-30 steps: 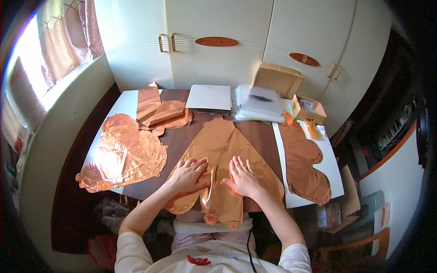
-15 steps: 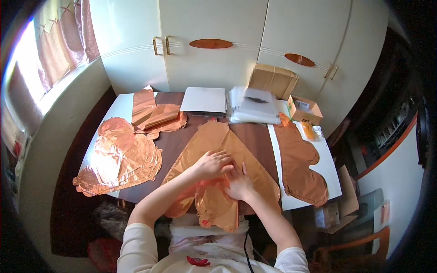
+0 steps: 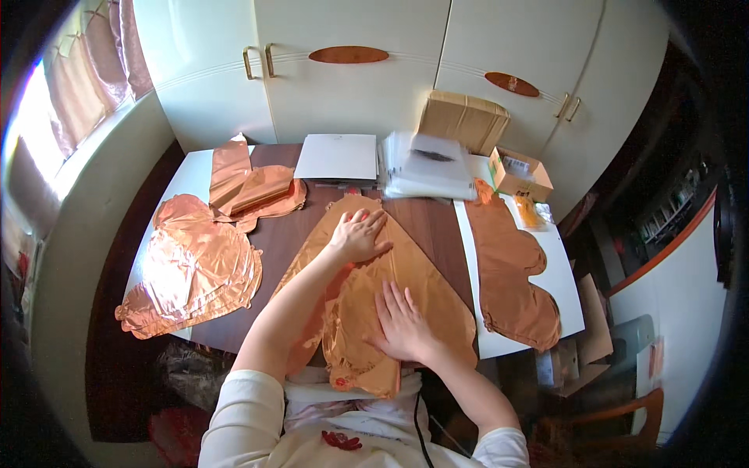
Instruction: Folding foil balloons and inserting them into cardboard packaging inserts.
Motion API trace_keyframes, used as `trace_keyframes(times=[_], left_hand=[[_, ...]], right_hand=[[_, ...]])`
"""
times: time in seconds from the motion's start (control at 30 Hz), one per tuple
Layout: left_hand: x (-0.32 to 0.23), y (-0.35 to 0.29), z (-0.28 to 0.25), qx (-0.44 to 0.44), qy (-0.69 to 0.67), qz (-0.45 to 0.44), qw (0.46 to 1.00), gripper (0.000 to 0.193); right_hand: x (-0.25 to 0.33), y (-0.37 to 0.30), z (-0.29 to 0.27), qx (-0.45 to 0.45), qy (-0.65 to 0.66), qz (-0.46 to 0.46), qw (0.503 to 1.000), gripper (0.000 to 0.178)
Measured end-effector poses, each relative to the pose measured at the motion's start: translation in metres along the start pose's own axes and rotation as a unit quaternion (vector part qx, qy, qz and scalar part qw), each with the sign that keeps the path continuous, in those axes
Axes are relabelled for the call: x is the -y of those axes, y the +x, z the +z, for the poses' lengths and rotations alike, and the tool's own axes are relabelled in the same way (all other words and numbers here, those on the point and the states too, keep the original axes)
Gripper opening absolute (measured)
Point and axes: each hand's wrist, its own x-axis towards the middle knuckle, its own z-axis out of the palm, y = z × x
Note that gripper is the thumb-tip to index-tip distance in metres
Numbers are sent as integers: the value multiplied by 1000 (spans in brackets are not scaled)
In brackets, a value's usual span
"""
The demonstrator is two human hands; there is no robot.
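A flat, copper-coloured foil balloon [image 3: 437, 292] lies in the middle of the table, wide toward me and narrowing at the far end. A folded-over part of it hangs past the near edge. My left hand [image 3: 360, 235] rests palm down near the balloon's narrow far end, fingers stretched out. Closer to me and a little to the right, my right hand [image 3: 402, 326] lies flat on the folded part with its fingers spread. Neither hand grips anything.
Crumpled shiny copper foil balloons [image 3: 203, 265] lie at the left, and a folded one [image 3: 261, 191] behind them. A lobed foil balloon [image 3: 507, 269] is at the right. Along the back stand a white stack [image 3: 337, 157], clear plastic bags [image 3: 429, 168], and an open small box [image 3: 521, 173].
My hands were close together over the middle of the foil. My left hand has slid away toward the far end; my right hand has moved slightly nearer and flattened.
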Motion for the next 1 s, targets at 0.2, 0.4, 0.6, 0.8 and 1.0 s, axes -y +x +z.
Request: trace_keyframes(times=[0.2, 0.4, 0.6, 0.8, 1.0], left_hand=[[-1, 2, -1, 26, -6, 0, 1000, 82], [0, 1, -9, 65, -9, -16, 998, 87], [-5, 0, -7, 31, -17, -2, 999, 80], [1, 1, -10, 43, -9, -21, 999, 85], [20, -6, -14, 6, -6, -55, 998, 71]], right_hand=[[6, -59, -6, 17, 74, -72, 994, 83], [-11, -45, -26, -114, 169, -64, 977, 53], [-29, 27, -17, -126, 19, -98, 987, 49], [-29, 35, 8, -134, 20, -99, 986, 50], [-36, 41, 18, -154, 48, -111, 981, 51]])
